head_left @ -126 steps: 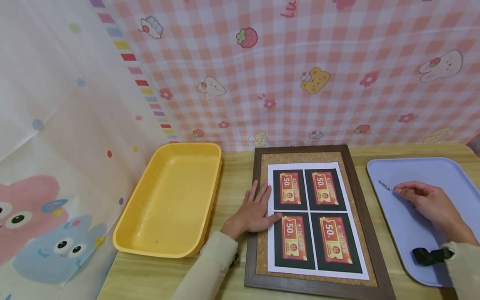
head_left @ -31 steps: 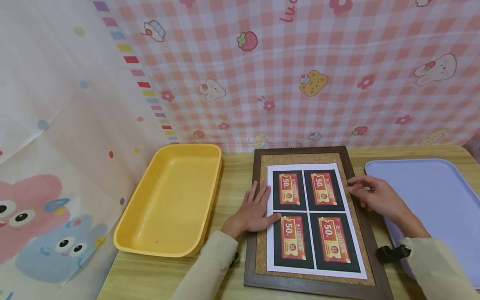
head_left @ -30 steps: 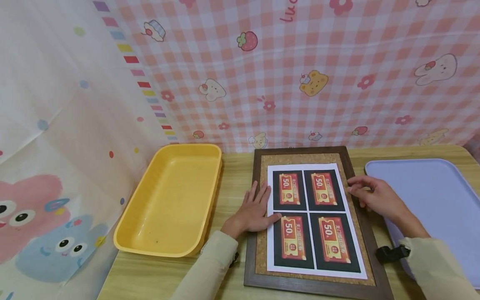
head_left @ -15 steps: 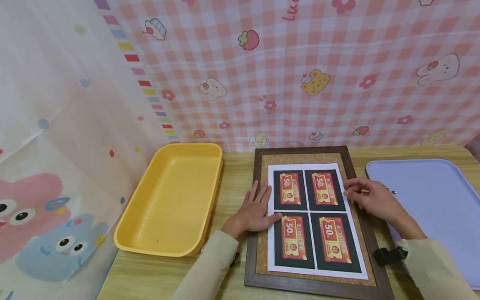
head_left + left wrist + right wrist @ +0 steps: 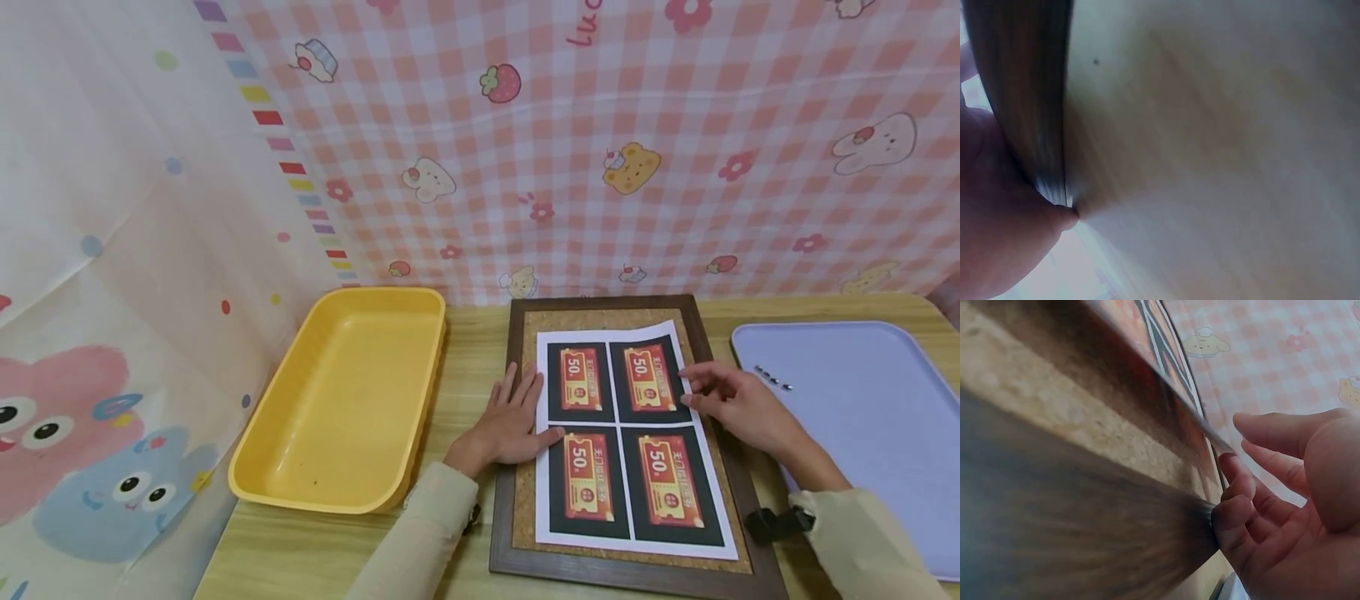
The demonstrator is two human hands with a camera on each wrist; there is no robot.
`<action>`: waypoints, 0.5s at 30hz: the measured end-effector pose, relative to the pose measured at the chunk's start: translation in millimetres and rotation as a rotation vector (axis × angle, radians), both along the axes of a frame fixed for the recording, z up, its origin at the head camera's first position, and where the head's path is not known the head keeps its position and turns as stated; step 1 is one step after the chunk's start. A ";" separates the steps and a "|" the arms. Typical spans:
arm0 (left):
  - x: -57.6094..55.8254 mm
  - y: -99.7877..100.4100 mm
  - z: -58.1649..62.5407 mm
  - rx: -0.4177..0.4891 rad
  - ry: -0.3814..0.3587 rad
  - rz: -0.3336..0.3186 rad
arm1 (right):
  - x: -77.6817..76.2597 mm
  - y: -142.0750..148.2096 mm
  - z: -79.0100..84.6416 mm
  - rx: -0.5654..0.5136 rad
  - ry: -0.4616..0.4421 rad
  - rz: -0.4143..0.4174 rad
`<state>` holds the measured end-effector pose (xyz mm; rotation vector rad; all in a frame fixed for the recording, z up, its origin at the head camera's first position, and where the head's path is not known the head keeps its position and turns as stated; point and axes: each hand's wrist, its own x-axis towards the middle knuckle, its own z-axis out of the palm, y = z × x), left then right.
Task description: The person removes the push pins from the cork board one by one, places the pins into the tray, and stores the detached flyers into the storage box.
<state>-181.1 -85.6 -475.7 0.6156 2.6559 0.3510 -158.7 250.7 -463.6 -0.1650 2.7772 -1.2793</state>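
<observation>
A white sheet of paper (image 5: 627, 546) printed with several red "50" coupons lies on a cork board (image 5: 592, 319) with a dark wooden frame. My left hand (image 5: 504, 427) rests flat, fingers spread, over the frame's left side and the paper's left edge. My right hand (image 5: 738, 407) is at the paper's upper right edge, fingers partly bent. In the right wrist view, the paper's edge (image 5: 1210, 434) stands raised off the cork and touches a fingertip, while the thumb is apart from it. The left wrist view shows mostly tabletop and frame.
To the right, a lilac tray (image 5: 862, 467) holds several tiny silvery pieces (image 5: 772, 379), too small to identify. A yellow tray (image 5: 341, 400) stands to the left. Checked cloth (image 5: 570, 117) hangs behind the wooden table (image 5: 457, 333).
From the lilac tray, my right hand has come left to the paper and shifted slightly inward over its right edge. The paper's upper right part has risen. My left hand has stayed put.
</observation>
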 end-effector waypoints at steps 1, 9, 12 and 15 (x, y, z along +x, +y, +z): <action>-0.1 -0.2 -0.5 0.003 0.000 0.000 | 0.5 -0.6 -0.1 0.002 -0.006 0.005; 0.7 -1.0 2.3 0.022 -0.004 0.004 | 6.5 -5.7 1.5 -0.065 -0.072 0.072; 0.4 -0.6 0.5 0.014 0.003 0.004 | 8.4 -7.0 1.7 -0.090 -0.086 0.100; 0.8 0.0 0.4 0.014 0.006 0.006 | 9.7 -8.4 1.1 -0.109 -0.098 0.115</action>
